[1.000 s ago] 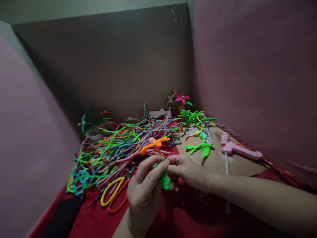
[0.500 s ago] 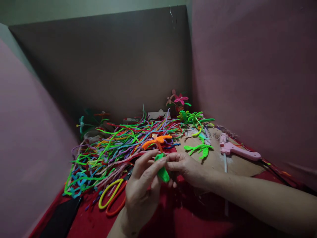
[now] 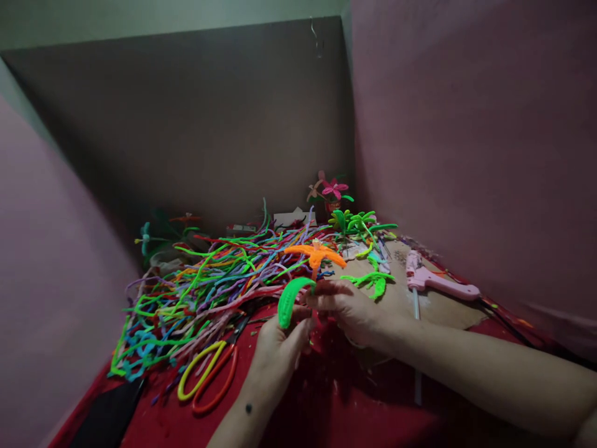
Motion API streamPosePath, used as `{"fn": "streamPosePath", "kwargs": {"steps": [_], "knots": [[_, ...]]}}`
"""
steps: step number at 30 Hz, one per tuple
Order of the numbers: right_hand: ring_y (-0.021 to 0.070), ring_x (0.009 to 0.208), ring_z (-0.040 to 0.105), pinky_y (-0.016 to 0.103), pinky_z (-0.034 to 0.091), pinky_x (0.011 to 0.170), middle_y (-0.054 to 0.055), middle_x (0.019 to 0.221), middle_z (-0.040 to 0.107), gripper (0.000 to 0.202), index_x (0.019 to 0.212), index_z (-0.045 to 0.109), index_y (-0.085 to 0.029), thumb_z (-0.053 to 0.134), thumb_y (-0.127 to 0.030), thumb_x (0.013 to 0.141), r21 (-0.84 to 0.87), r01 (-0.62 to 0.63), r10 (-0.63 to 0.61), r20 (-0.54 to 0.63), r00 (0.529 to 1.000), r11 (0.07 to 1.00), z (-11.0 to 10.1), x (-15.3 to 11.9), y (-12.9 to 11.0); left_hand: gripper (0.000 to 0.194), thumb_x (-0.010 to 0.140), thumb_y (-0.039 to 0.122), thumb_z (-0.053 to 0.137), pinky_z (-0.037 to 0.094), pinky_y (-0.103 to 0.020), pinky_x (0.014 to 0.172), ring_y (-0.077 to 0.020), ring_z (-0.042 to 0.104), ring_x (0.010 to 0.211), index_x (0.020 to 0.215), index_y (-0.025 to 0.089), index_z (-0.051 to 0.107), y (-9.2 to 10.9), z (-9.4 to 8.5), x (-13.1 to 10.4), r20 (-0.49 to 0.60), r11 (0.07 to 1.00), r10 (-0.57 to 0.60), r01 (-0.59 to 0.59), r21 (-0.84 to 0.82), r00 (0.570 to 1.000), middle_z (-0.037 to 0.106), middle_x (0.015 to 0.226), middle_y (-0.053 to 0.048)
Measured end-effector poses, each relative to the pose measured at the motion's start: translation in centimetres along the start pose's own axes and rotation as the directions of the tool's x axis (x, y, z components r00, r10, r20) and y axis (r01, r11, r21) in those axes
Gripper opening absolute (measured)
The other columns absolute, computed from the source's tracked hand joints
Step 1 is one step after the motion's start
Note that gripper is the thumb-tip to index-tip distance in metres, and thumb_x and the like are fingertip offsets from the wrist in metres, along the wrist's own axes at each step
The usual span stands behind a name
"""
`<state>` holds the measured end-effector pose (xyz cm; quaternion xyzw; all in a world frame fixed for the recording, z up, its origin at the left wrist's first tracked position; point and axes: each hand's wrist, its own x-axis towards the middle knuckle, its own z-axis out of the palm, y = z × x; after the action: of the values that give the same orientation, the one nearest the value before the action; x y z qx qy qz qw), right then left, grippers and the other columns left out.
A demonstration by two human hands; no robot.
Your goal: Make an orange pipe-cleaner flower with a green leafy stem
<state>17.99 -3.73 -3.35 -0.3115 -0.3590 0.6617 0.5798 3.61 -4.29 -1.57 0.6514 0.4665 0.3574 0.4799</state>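
dim light; grey-brown back wall [image 3: 186,137], a pale green band [image 3: 163,22] above it. pinkish left wall [image 3: 37,249] and right wall [image 3: 476,155] flank it, the right one in deeper shade. red cloth [image 3: 345,414] covers the surface below.

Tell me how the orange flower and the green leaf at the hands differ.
The orange flower spreads several petals; the green leaf is a single blade. The flower has a pale tuft at its centre; the leaf is plain green. The flower stretches out sideways, while the leaf arches down towards the left hand. Both look fuzzy.
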Motion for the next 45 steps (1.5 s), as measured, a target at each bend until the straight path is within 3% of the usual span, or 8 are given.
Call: {"fn": "streamPosePath", "kwargs": {"steps": [6, 11, 18, 25, 31, 36, 39, 45], "knots": [[0.0076, 0.05, 0.05, 0.022, 0.036, 0.051, 0.0, 0.062, 0.061, 0.028, 0.077, 0.068, -0.011, 0.079, -0.025, 0.055, -0.036, -0.045, 0.046, 0.023, 0.999, 0.998, 0.2, 0.0, 0.0, 0.024, 0.075, 0.036, 0.054, 0.022, -0.017, 0.035, -0.0059, 0.034, 0.033, 0.066, 0.014, 0.057, -0.6, 0.6, -0.2, 0.082, 0.997, -0.08, 0.08, 0.005, 0.993, 0.046, 0.04, 0.005], [0.0061, 0.046, 0.047, 0.02, 0.033, 0.047, -0.001, 0.059, 0.059, 0.028, 0.075, 0.068, -0.01, 0.076, -0.033, 0.06, -0.167, 0.009, 0.005, 0.084, 0.996, 0.986, 0.0, 0.0, 0.2, 0.025, 0.074, 0.04, 0.056, 0.022, -0.017, 0.035, -0.0056, 0.032, 0.033, 0.07, 0.015, 0.058, -0.8, 0.4, 0.1, 0.04, 0.996, -0.077, 0.079, -0.039, 0.996, 0.043, 0.038, 0.007], [0.0065, 0.047, 0.045, 0.02, 0.031, 0.047, -0.002, 0.057, 0.057, 0.034, 0.075, 0.068, -0.012, 0.078, -0.038, 0.055, -0.149, 0.036, -0.024, 0.077, 0.997, 0.988, 0.2, 0.0, 0.0, 0.021, 0.069, 0.035, 0.061, 0.023, -0.016, 0.033, -0.0052, 0.034, 0.034, 0.063, 0.016, 0.057, -1.6, 0.6, 0.4, -0.005, 0.993, -0.067, 0.066, -0.102, 0.998, 0.043, 0.04, 0.007], [0.0064, 0.047, 0.041, 0.021, 0.033, 0.048, -0.003, 0.052, 0.054, 0.028, 0.066, 0.066, -0.012, 0.076, -0.036, 0.057, -0.156, 0.092, -0.081, 0.078, 0.994, 0.983, 0.2, 0.0, 0.0, 0.014, 0.072, 0.029, 0.058, 0.024, -0.016, 0.034, -0.0051, 0.032, 0.035, 0.072, 0.016, 0.061, -1.8, 0.4, 0.5, 0.015, 0.999, -0.015, 0.016, -0.041, 1.0, 0.044, 0.042, 0.008], [0.0058, 0.042, 0.037, 0.02, 0.03, 0.042, -0.004, 0.048, 0.051, 0.028, 0.065, 0.063, -0.012, 0.071, -0.039, 0.063, -0.306, 0.146, -0.136, 0.053, 0.989, 0.941, 0.0, 0.2, -0.8, 0.018, 0.074, 0.035, 0.058, 0.026, -0.018, 0.036, -0.0069, 0.038, 0.038, 0.071, 0.017, 0.058, -2.3, 0.6, 0.5, -0.002, 1.0, -0.016, 0.016, 0.007, 1.0, 0.048, 0.049, 0.006], [0.0071, 0.039, 0.038, 0.021, 0.032, 0.039, -0.005, 0.045, 0.044, 0.028, 0.065, 0.058, -0.015, 0.065, -0.042, 0.064, -0.562, 0.194, -0.291, -0.086, 0.953, 0.804, -1.9, 1.7, -4.1, 0.019, 0.074, 0.035, 0.057, 0.032, -0.019, 0.043, -0.0086, 0.043, 0.041, 0.066, 0.017, 0.056, -2.1, 0.9, 0.5, -0.004, 0.996, 0.042, -0.042, 0.082, 0.999, 0.046, 0.049, 0.007], [0.007, 0.037, 0.038, 0.021, 0.031, 0.037, -0.004, 0.047, 0.045, 0.022, 0.066, 0.056, -0.015, 0.059, -0.036, 0.069, -0.736, 0.098, -0.375, -0.222, 0.9, 0.669, -4.3, 2.9, -6.8, 0.02, 0.075, 0.034, 0.054, 0.033, -0.02, 0.044, -0.009, 0.043, 0.041, 0.065, 0.018, 0.055, -2.3, 0.8, 0.6, 0.009, 0.991, 0.072, -0.072, 0.116, 0.997, 0.045, 0.05, 0.007], [0.0089, 0.043, 0.047, 0.022, 0.035, 0.044, -0.003, 0.045, 0.048, 0.018, 0.058, 0.059, -0.009, 0.064, -0.02, 0.071, -0.906, -0.237, -0.345, -0.36, 0.867, 0.35, -10.1, 5.1, -9.7, 0.018, 0.076, 0.031, 0.051, 0.032, -0.02, 0.044, -0.0101, 0.044, 0.041, 0.063, 0.019, 0.055, -2.7, 0.7, 0.4, 0.022, 0.974, 0.134, -0.136, 0.184, 0.991, 0.045, 0.047, 0.006]]}}
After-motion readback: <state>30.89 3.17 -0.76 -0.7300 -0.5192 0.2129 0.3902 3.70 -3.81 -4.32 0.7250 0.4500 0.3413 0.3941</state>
